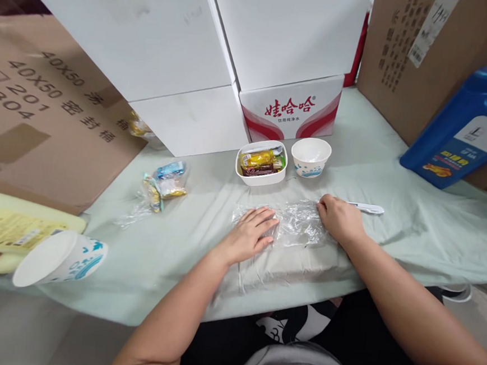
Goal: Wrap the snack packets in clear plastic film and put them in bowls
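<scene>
A crumpled sheet of clear plastic (pixel 301 223) lies spread on the cloth in front of me; I cannot tell whether it is a bag or loose film. My left hand (pixel 250 233) rests flat on its left part with fingers stretched out. At its right end, my right hand (pixel 342 217) is closed, fingers curled on the plastic's edge. A slim white-handled tool (pixel 370 208) lies just beyond the right hand, partly hidden by it. Behind the plastic stand a white tub (pixel 263 180) of wrapped snacks (pixel 257 160) and a white paper bowl (pixel 310 157) with a blue print.
Bagged snacks (pixel 165 185) lie to the left. A paper cup (pixel 62 261) rests tilted beside a yellow jug (pixel 16 226) at the table's edge. White boxes (pixel 185 60) and a red-printed carton (pixel 291 110) stand behind. A blue bottle (pixel 462 132) leans at the right, near a brown carton (pixel 401 54).
</scene>
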Available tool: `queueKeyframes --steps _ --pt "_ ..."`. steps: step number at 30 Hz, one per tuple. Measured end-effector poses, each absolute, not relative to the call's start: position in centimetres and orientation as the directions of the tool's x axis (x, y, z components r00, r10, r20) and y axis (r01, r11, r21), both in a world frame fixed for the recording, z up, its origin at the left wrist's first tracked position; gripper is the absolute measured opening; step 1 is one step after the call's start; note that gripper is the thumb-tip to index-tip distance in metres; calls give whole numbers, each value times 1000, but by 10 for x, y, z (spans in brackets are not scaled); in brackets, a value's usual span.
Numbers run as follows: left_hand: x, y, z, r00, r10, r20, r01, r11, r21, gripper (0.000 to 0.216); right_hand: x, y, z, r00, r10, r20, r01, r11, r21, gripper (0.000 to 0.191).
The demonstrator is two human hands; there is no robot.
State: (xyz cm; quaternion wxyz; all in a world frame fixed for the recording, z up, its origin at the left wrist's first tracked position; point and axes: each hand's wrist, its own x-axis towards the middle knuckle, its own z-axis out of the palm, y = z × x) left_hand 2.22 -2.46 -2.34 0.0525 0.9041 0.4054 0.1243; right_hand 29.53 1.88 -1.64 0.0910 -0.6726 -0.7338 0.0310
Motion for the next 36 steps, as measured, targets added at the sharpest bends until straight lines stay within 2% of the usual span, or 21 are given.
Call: queueKeyframes --steps 3,5,7,9,11,13,16,19,21,23,24,26,29,32,36 --pt "22 -24 -24 611 788 77 767 -613 189 51 310 22 -11 27 990 135 976 3 -218 26" --pt "20 -25 -23 600 799 53 780 -598 186 52 318 21 -8 60 975 216 962 1 -271 27" --pt "21 -26 -21 597 801 43 784 -594 179 52 320 17 -5 -54 941 334 927 171 -332 29" --pt "22 -27 -21 596 802 36 787 -593 168 53 313 10 -6 -316 855 412 821 464 -333 39" --pt "23 -27 -21 593 805 17 794 -588 156 53 302 2 -12 -589 722 362 668 688 -285 61" --pt "19 -25 -22 571 821 -10 813 -564 146 56 292 -4 -20 -736 642 215 595 765 -247 83" --pt "3 -19 -23 482 875 -48 870 -473 138 62 290 -4 -31 -724 687 61 660 716 -228 95" --pt "-19 -13 -21 351 936 -22 928 -345 136 62 301 0 -31 -654 754 55 730 649 -216 95" --pt "-29 -14 -15 312 945 95 932 -324 162 58 309 1 -27 -641 760 104 731 647 -218 93" --pt "-31 -18 -5 337 915 221 896 -384 224 48 315 0 -20 -658 734 168 697 678 -234 86" --pt "-30 -21 0 375 896 238 863 -432 264 41 317 -1 -16 -676 710 196 667 703 -249 79" --pt "-26 -28 10 481 864 151 793 -502 344 31 322 -2 -8 -719 657 225 593 750 -293 57" --pt "-22 -35 19 555 830 -57 777 -492 393 26 329 -3 0 -762 610 218 514 774 -371 21" --pt "-27 -36 23 537 837 -104 795 -461 396 7 337 -3 3 -768 607 204 494 765 -414 20" --pt "-36 -36 28 529 843 -101 757 -415 505 8 344 -4 5 -738 646 192 511 722 -466 20"
